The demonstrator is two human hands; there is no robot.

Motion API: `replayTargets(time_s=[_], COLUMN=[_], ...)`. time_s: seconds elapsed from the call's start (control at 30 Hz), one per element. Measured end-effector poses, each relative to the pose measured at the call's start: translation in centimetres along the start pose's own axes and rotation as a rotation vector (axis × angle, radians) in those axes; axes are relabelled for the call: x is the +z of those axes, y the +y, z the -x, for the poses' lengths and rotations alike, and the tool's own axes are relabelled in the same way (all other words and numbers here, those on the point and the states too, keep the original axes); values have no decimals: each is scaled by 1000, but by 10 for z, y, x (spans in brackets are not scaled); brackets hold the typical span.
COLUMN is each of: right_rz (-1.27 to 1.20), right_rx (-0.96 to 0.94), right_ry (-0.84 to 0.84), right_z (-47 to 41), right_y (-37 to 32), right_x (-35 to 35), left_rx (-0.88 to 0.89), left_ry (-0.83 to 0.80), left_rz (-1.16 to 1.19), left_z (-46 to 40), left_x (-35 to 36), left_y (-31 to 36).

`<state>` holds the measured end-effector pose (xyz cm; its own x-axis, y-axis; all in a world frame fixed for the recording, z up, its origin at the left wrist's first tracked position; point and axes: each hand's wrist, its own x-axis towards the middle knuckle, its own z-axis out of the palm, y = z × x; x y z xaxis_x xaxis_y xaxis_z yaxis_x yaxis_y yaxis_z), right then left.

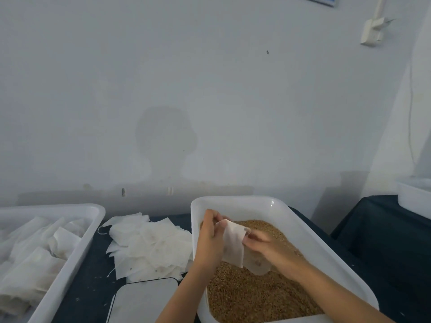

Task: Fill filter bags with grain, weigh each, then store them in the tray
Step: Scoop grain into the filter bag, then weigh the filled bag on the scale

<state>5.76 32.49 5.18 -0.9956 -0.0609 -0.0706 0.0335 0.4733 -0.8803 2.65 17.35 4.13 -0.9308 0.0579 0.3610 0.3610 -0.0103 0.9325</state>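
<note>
White filter bag (233,243) pinched by both hands' fingers (211,220) hides a blurred scoop (256,264) over grain (256,297)

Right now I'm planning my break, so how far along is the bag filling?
Done: the tray on the left already holds a good many bags, apparently filled. In hand: the left hand and right hand hold one filter bag over the grain; whether it holds grain yet I cannot tell, and it is not yet on the scale. Left: a sizeable pile of empty bags waits beside the tub.
</note>
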Motion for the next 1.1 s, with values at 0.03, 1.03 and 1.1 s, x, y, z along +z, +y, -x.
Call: replayTargets(time_s=[0.03, 1.03, 1.1], right_rz=[-61, -151, -82], right_rx=[-11, -299, -306], right_ry=[34, 419, 391], right_z=[-1, -2, -1], right_y=[-4, -60, -46], right_x=[4, 201, 206], left_rx=[3, -20, -77], left_ry=[-3, 181, 167], left_rz=[25, -510, -533], left_z=[1, 66, 71], left_x=[0, -169, -171], left_y=[2, -3, -15])
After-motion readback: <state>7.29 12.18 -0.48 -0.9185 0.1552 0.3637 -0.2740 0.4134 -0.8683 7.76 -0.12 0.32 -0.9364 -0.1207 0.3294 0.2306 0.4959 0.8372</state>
